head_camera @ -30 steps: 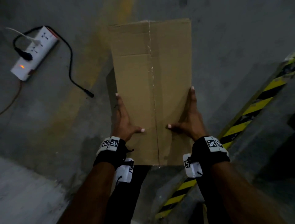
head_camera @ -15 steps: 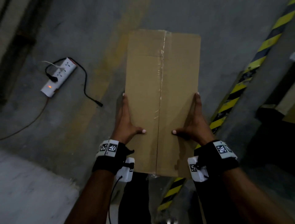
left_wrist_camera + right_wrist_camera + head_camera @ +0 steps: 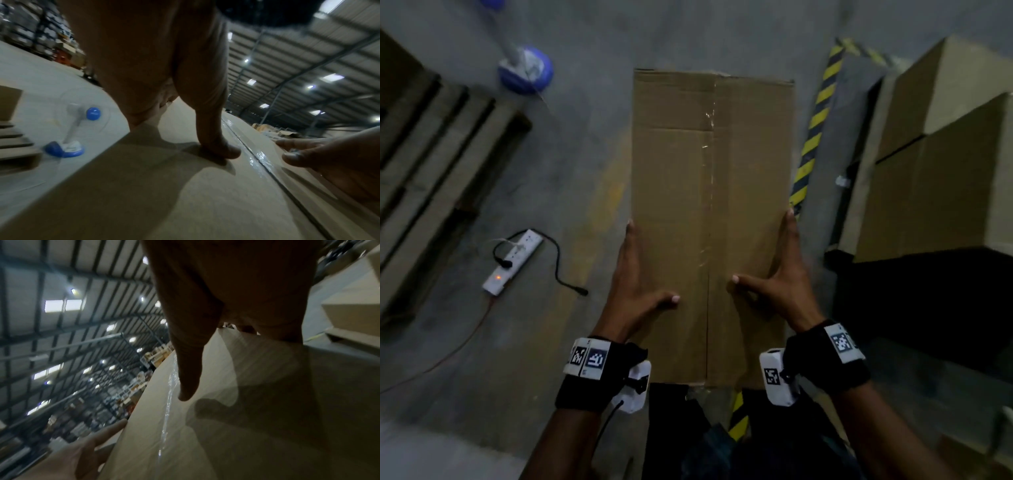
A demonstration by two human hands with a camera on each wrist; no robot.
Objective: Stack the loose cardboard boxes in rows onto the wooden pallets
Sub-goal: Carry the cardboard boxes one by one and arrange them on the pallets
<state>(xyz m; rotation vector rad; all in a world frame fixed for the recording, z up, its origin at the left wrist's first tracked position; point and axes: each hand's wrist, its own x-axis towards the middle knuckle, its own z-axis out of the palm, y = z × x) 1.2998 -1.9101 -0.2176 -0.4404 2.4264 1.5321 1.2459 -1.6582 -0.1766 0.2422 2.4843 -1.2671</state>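
Box (image 3: pixel 710 219) pressed between flat left hand (image 3: pixel 640 274) and right hand (image 3: pixel 779 274), thumbs on top, nothing underneath; could slip if squeeze eases.

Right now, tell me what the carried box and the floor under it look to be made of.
Box: brown cardboard, matte, with a glossy clear tape strip glinting along its centre seam. Floor: probably concrete, grey and dull, with a worn yellow painted band and mottled stains. Both hands, left hand and right hand, clasp the box's sides.
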